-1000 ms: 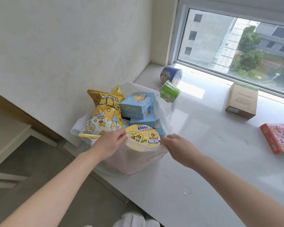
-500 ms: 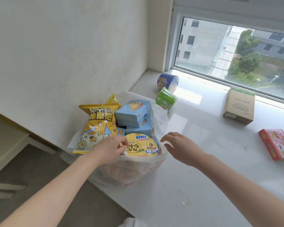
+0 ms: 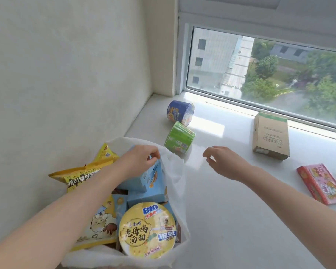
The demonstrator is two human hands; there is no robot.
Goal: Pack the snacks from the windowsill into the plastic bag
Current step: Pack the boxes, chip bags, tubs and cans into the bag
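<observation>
A white plastic bag (image 3: 177, 183) stands at the windowsill's left end, holding a yellow noodle bowl (image 3: 146, 231), blue boxes (image 3: 144, 181) and a yellow popcorn bag (image 3: 80, 176). My left hand (image 3: 139, 159) is over the bag's far side, fingers curled at the top of a blue box and the bag's rim; I cannot tell which it pinches. My right hand (image 3: 224, 162) hovers open above the sill, just right of a green cup (image 3: 179, 137) lying on its side. Behind it lies a blue cup (image 3: 179, 112).
A brown cardboard box (image 3: 271, 135) lies near the window and a red and pink packet (image 3: 322, 183) lies at the right on the white windowsill (image 3: 231, 210). A wall runs along the left, and the window frame bounds the back.
Both hands left the bag's near rim. My left hand moved to the bag's far side by the blue box; my right hand moved forward toward the green cup. The camera came closer.
</observation>
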